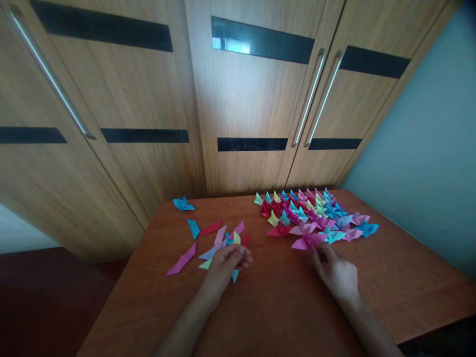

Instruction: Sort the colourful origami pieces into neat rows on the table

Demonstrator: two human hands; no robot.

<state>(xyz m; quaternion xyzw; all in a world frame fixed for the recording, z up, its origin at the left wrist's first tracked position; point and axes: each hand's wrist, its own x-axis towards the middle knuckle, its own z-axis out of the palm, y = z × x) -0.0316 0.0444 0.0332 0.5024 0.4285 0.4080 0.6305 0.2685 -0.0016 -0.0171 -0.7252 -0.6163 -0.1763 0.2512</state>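
Note:
My right hand pinches at the near edge of a magenta folded-paper figure, which sits at the front of many similar origami figures in several colours. My left hand hovers over or rests on a loose pile of flat folded paper pieces. Its fingers are curled together, and whether they hold anything is hidden. Around it lie a pink piece, a pale blue piece and a light green piece. A longer magenta strip lies farther left.
On the brown wooden table, a blue folded figure stands at the back left. A blue piece and a red piece lie nearer. Wooden wardrobe doors rise behind the table, with a pale blue wall at right.

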